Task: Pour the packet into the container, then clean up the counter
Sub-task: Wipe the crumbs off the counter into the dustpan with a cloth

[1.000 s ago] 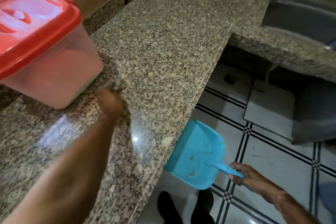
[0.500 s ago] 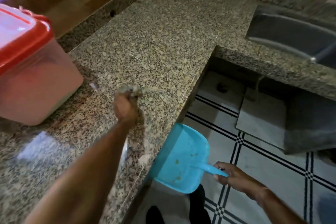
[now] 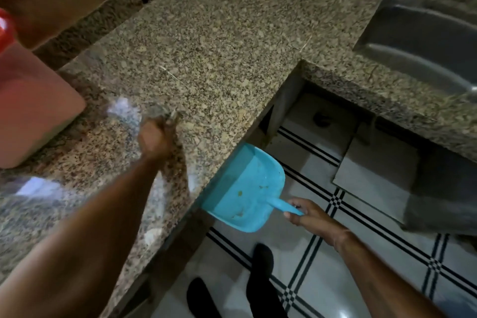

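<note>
Light was dim and warm; pale glare lay on the near-left counter point(image 3: 232, 33), motion blur smeared everything, edges bowed.

The worktop point(image 3: 232, 46) is speckled brown and grey stone, bent like an L. A pink box point(image 3: 33, 111) with a red lid point(image 3: 4, 31) stands on it at 9 o'clock. A metal sink point(image 3: 426, 41) is set into it at 2 o'clock. A small pale spot point(image 3: 149, 236) sits near its front edge at 7 o'clock. The floor point(image 3: 361, 279) at 5 o'clock has white tiles with black lines.
</note>
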Motion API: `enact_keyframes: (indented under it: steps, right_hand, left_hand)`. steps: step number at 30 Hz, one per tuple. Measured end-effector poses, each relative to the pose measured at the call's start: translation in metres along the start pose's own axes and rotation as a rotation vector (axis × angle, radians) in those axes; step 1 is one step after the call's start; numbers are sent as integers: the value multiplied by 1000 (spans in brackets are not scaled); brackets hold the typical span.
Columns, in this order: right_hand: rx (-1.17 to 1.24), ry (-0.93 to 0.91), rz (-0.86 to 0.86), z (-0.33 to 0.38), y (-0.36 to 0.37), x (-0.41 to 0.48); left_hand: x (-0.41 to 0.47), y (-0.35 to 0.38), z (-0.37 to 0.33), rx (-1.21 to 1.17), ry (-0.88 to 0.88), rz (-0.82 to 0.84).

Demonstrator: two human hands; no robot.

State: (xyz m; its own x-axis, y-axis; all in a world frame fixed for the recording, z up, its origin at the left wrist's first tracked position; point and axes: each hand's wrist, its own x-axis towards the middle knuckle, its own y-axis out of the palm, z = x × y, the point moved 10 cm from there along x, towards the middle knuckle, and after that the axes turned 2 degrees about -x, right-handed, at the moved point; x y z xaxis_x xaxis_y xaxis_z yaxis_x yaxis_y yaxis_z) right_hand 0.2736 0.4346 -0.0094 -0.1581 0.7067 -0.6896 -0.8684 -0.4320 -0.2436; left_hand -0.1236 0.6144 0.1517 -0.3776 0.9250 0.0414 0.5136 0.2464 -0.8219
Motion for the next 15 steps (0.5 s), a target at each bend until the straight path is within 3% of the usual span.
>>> enact_keyframes:
  steps: [6, 8, 12, 14, 15]
  right_hand:
    - [-6, 19, 34, 1, -15, 17]
    - [-9, 49, 46, -1, -20, 18]
    - [-41, 58, 68, 0, -31, 23]
    - [-53, 50, 68, 7, -35, 28]
    - [-49, 53, 56, 9, -38, 32]
  left_hand:
    - [-56, 95, -79, -26, 415, 357]
    - [-46, 80, -77, -107, 326, 278]
    - [8, 36, -10, -304, -108, -5]
    - [13, 33, -8, -267, -108, -9]
    - [10, 40, -28, -240, 3, 59]
